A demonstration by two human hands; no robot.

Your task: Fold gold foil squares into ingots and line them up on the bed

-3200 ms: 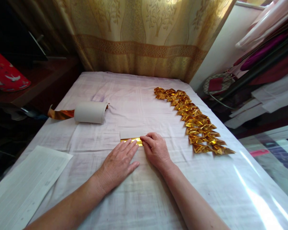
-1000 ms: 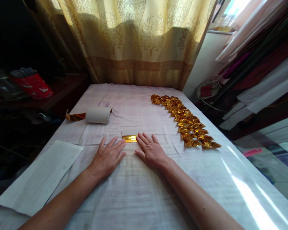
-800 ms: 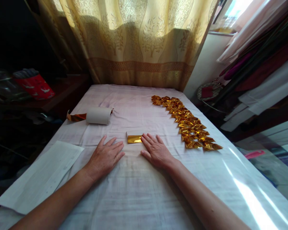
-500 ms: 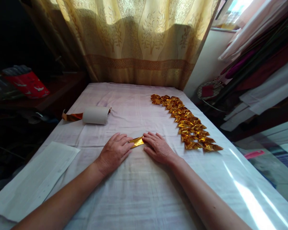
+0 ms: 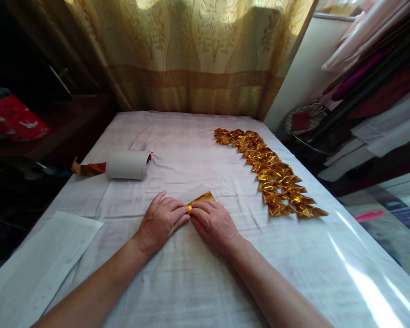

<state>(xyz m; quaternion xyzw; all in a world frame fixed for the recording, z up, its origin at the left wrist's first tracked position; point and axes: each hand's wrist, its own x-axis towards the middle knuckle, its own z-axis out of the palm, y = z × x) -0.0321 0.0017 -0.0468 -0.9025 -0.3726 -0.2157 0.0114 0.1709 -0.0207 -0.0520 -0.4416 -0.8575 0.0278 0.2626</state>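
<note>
A small folded strip of gold foil paper (image 5: 202, 199) lies on the white cloth (image 5: 191, 282) in front of me, one end tilted up. My left hand (image 5: 160, 221) and my right hand (image 5: 213, 224) meet over its near end. Both hands have fingers curled, and their fingertips pinch the strip's corner. Most of the strip's lower part is hidden under my fingers.
A long row of several folded gold foil pieces (image 5: 273, 175) runs along the right. A white roll (image 5: 126, 165) with a gold foil tail lies at the left. A white paper sheet (image 5: 37, 264) sits at the near left edge. A curtain (image 5: 194, 54) hangs behind.
My hands lay flat beside the gold strip; they have since drawn together and pinched its end, lifting one end off the cloth.
</note>
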